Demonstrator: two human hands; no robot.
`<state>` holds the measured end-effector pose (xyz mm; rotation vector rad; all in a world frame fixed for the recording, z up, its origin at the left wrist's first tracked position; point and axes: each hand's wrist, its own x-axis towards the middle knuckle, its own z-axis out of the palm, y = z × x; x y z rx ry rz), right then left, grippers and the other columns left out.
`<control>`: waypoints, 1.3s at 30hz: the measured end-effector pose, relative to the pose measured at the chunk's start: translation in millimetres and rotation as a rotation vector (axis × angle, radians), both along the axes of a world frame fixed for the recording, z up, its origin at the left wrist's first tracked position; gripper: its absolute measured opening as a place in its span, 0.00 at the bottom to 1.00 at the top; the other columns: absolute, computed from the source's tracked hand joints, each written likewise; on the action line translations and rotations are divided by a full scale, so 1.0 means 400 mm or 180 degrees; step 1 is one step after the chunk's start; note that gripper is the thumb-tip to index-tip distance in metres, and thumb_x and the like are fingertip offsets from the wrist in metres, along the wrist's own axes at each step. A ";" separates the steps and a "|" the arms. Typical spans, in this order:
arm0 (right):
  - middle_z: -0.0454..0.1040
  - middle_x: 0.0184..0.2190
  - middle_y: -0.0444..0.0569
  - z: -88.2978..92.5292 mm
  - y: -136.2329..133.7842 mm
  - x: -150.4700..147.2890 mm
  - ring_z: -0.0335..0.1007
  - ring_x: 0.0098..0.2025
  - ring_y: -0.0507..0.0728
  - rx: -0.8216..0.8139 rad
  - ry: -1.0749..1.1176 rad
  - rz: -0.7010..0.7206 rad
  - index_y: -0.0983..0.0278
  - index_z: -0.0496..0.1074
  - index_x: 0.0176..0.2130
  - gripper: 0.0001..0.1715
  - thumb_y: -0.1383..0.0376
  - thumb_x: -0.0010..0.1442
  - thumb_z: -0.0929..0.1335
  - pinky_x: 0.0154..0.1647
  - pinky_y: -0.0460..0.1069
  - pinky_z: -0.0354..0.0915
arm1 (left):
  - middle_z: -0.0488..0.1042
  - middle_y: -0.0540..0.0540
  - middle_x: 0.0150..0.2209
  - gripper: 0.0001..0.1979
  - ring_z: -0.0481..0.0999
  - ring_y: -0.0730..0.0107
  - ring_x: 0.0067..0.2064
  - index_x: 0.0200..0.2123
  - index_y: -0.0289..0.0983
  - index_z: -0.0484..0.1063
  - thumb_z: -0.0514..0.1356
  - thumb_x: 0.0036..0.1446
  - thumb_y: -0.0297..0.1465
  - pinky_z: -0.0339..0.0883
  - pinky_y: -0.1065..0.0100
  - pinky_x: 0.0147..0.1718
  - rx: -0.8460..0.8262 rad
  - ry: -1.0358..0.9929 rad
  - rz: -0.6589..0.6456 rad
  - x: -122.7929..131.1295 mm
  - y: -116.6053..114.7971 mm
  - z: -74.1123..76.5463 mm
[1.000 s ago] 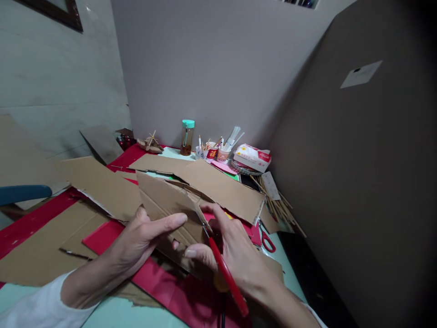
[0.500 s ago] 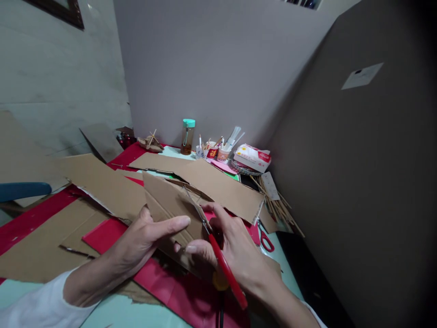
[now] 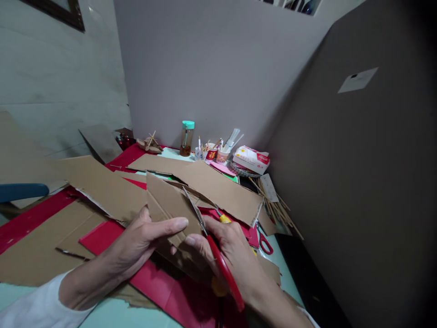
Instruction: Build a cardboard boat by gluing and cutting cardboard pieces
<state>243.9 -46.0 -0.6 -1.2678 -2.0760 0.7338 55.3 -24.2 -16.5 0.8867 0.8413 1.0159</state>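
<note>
My left hand (image 3: pixel 145 239) grips a piece of brown cardboard (image 3: pixel 165 198) between the thumb on top and the fingers beneath. My right hand (image 3: pixel 232 250) is closed on a pair of red-handled scissors (image 3: pixel 223 266). The scissor blades point away from me and lie along the right edge of the cardboard piece. My right thumb is close to the cardboard's near part, by the left fingers. How far the blades are apart is hard to make out.
Large cardboard sheets (image 3: pixel 218 187) and red sheets (image 3: pixel 174 291) cover much of the pale green table (image 3: pixel 133 314). Behind stand a bottle (image 3: pixel 186 139), cups of sticks and pens (image 3: pixel 223 156) and a tissue pack (image 3: pixel 251 159). Other red scissors (image 3: pixel 266 244) and wooden sticks (image 3: pixel 278 205) lie right.
The fingers of my right hand have drawn in and lowered around the scissors, uncovering a yellow object behind them. My left hand keeps its grip on the cardboard. The view has shifted slightly.
</note>
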 end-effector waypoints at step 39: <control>0.69 0.28 0.41 0.010 -0.002 -0.007 0.64 0.26 0.48 0.0241 0.1874 -0.0656 0.62 0.71 0.46 0.13 0.59 0.63 0.71 0.27 0.44 0.64 | 0.85 0.40 0.33 0.14 0.82 0.58 0.30 0.39 0.35 0.85 0.74 0.48 0.33 0.79 0.63 0.33 -0.0138 -0.0300 -0.0202 -0.005 -0.005 0.016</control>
